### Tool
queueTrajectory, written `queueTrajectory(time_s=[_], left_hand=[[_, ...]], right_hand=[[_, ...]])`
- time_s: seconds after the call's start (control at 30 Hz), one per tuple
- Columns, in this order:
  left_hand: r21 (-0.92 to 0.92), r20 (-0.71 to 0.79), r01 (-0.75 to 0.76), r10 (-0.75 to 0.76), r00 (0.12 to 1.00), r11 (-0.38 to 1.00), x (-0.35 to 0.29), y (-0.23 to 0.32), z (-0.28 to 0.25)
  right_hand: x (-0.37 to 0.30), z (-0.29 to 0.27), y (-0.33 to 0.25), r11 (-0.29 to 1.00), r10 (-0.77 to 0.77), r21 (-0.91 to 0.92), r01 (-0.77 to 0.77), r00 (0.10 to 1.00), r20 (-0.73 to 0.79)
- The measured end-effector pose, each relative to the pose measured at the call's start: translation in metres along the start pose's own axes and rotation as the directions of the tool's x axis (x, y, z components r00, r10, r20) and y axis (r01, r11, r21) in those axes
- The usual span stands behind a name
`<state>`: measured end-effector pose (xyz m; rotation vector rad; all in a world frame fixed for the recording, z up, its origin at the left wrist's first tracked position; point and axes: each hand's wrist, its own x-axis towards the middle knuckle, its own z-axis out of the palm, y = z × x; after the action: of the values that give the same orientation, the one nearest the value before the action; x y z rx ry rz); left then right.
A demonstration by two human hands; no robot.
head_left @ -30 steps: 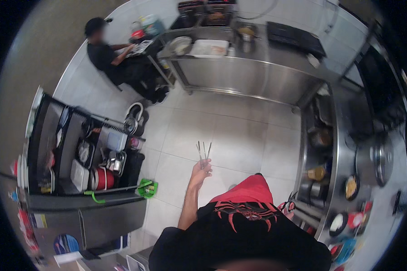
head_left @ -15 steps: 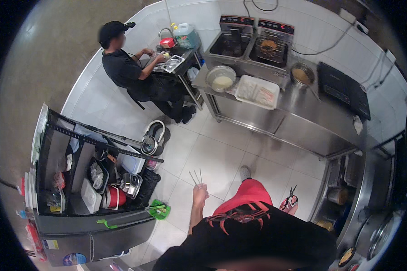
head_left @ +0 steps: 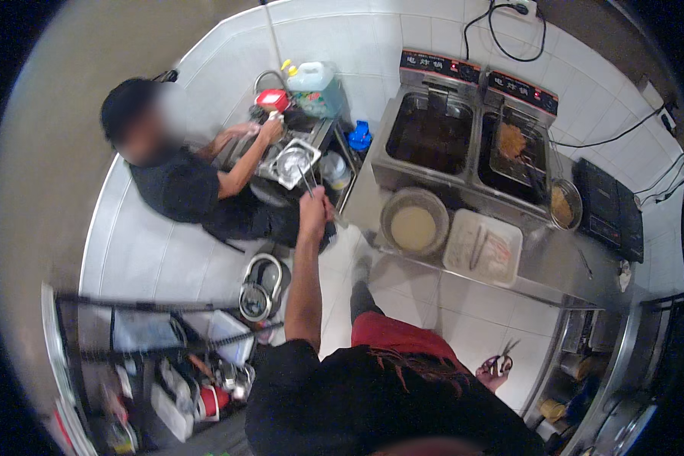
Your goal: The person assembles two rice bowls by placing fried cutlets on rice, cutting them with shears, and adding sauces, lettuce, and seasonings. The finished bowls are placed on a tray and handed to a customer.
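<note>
My left arm reaches out over the floor toward the sink corner. The left hand (head_left: 313, 214) is closed around a pair of thin metal tongs (head_left: 305, 181), whose tips point at a square metal pan (head_left: 293, 164) on the sink's edge. Whether the tips touch it, I cannot tell. Low at my right side, my right hand (head_left: 489, 380) grips scissors (head_left: 501, 359); their blades point up and stand apart.
Another person (head_left: 182, 182) works at the sink on the left. Ahead, a double fryer (head_left: 448, 178) holds browned food in its right basket (head_left: 513, 143). A batter bowl (head_left: 413, 220) and white tray (head_left: 483, 247) stand before it. A crowded rack (head_left: 167, 349) is at lower left.
I have stepped toward the counter and sink. My left hand has stretched forward with the tongs, nearing the metal pan. The scissors stay in my right hand, low at my side.
</note>
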<state>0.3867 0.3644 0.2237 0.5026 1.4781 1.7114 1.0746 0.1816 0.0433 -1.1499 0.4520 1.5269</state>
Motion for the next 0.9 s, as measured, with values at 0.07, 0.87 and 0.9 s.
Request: queueTrajectory(time_s=[0.07, 0.87, 0.9], left_hand=[[-0.222, 0.009, 0.124, -0.125, 0.992, 0.967, 0.146, 0.033, -0.011], [-0.066, -0.132, 0.175, -0.183, 0.974, 0.982, 0.687, 0.038, -0.141], [-0.013, -0.059, 0.143, -0.143, 0.988, 0.990, 0.669, 0.051, -0.113]], right_hand=[[-0.015, 0.037, 0.062, 0.996, -0.075, 0.032, 0.077, 0.995, -0.062], [-0.113, 0.229, 0.369, 0.782, -0.623, -0.047, 0.621, 0.781, -0.042], [-0.115, 0.221, 0.364, 0.778, -0.535, 0.144, 0.611, 0.765, -0.358]])
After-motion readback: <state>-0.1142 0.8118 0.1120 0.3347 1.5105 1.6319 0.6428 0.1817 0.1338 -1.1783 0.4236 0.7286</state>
